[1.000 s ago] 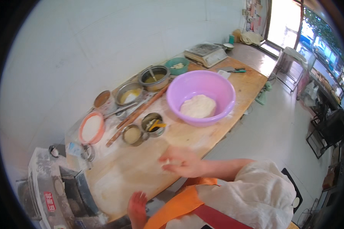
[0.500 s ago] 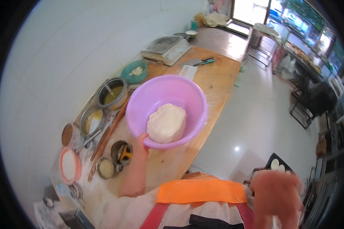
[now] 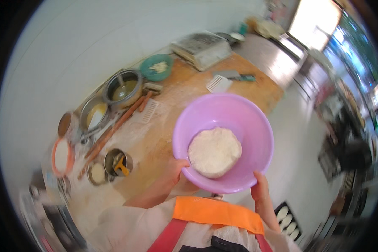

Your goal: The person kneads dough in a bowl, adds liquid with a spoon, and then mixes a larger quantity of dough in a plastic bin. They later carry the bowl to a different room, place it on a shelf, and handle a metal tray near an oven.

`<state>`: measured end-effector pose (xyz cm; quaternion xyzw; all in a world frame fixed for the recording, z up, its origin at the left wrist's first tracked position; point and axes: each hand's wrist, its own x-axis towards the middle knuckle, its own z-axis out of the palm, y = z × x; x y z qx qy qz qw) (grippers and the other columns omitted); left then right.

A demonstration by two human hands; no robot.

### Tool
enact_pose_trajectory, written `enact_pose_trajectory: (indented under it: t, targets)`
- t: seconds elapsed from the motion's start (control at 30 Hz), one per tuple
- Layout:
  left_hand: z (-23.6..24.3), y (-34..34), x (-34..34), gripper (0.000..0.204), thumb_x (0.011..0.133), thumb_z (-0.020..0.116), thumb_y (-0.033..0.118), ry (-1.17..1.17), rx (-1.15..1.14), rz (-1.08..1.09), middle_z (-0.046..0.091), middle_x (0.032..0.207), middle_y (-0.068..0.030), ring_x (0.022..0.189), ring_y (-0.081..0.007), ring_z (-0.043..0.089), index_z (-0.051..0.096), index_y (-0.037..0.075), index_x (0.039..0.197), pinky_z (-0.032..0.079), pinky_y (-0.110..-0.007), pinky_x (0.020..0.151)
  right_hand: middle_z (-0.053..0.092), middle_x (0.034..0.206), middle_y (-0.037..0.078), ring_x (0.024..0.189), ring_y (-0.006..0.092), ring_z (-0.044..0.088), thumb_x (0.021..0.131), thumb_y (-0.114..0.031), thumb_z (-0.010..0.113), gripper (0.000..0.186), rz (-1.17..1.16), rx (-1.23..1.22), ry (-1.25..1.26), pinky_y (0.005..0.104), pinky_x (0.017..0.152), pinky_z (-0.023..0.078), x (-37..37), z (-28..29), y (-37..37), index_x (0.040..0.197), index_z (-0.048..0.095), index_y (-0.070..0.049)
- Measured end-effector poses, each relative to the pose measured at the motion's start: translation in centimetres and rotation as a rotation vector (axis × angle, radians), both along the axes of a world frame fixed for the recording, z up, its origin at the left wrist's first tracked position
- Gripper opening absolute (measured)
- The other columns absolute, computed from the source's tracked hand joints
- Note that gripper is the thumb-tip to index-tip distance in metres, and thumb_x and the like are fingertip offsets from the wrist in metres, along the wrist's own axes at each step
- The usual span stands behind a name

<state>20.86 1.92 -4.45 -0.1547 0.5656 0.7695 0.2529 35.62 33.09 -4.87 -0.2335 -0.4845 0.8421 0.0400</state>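
A purple plastic basin (image 3: 257,126) is held in front of me, tilted a little toward me, over the table's right edge. Inside lies a round lump of pale dough (image 3: 214,152), against the near left part of the wall. My left hand (image 3: 178,170) grips the basin's near left rim, thumb over the edge. On the near right rim my right hand (image 3: 260,187) is closed, its thumb also over the edge. The other fingers of both hands are mostly hidden beneath the basin.
On the wooden table (image 3: 262,90) are a scale (image 3: 203,48), a green bowl (image 3: 156,67), a pot of liquid (image 3: 122,89), a rolling pin (image 3: 113,131) and a metal cup with a yellow-handled brush (image 3: 118,163). A dark tray (image 3: 287,222) of pale rounds stands lower right.
My right hand has come in from the lower right and taken hold of the basin's rim. The basin has shifted right and nearer in view. The whole view has turned somewhat.
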Motion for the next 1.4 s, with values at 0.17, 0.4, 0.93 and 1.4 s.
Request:
enact_pose_trajectory:
  t: [0.17, 0.4, 0.93, 1.4]
  targets:
    - [3.7, 1.1, 3.1, 0.041, 0.064, 0.062, 0.001, 0.032, -0.016, 0.250, 0.063, 0.093, -0.0107, 0.085, -0.0213, 0.061, 0.060, -0.004, 0.105, 0.050, -0.032, 0.073, 0.053, 0.130, 0.014, 0.120, 0.0255, 0.051, 0.088, -0.031, 0.060, 0.059, 0.282, 0.007, -0.053, 0.0417, 0.103, 0.037, -5.4, 0.7, 3.5, 0.132, 0.043, 0.005]
    - [2.3, -10.4, 3.0, 0.059, 0.062, 0.061, 0.000, 0.164, -0.063, 0.647, 0.063, 0.104, -0.0118, 0.092, -0.0231, 0.061, 0.054, -0.002, 0.121, 0.051, -0.033, 0.076, 0.055, 0.131, 0.011, 0.121, 0.0227, 0.050, 0.092, -0.028, 0.060, 0.046, 0.301, 0.013, 0.189, 0.0364, 0.102, 0.038, -21.0, 1.3, -0.9, 0.128, 0.053, 0.001]
    - [4.5, -14.9, 0.4, 0.075, 0.067, 0.046, -0.004, 0.218, -0.111, 0.782, 0.046, 0.133, -0.0152, 0.125, -0.0252, 0.044, 0.031, -0.003, 0.140, 0.033, -0.036, 0.106, 0.029, 0.153, 0.005, 0.143, 0.0304, 0.019, 0.087, -0.013, 0.056, 0.059, 1.052, 2.250, 0.981, 0.0538, 0.113, 0.018, -57.7, 3.8, -46.6, 0.143, 0.038, -0.012]
    - [4.9, -15.4, -0.6, 0.076, 0.066, 0.044, -0.003, 0.325, -0.026, 0.794, 0.043, 0.136, -0.0162, 0.126, -0.0258, 0.042, 0.029, -0.003, 0.140, 0.031, -0.038, 0.108, 0.064, 0.101, 0.010, 0.111, 0.0288, 0.054, 0.081, -0.025, 0.064, 0.027, 0.742, 2.205, 0.858, 0.0421, 0.091, 0.045, -60.8, 4.2, -36.6, 0.100, 0.066, -0.006]
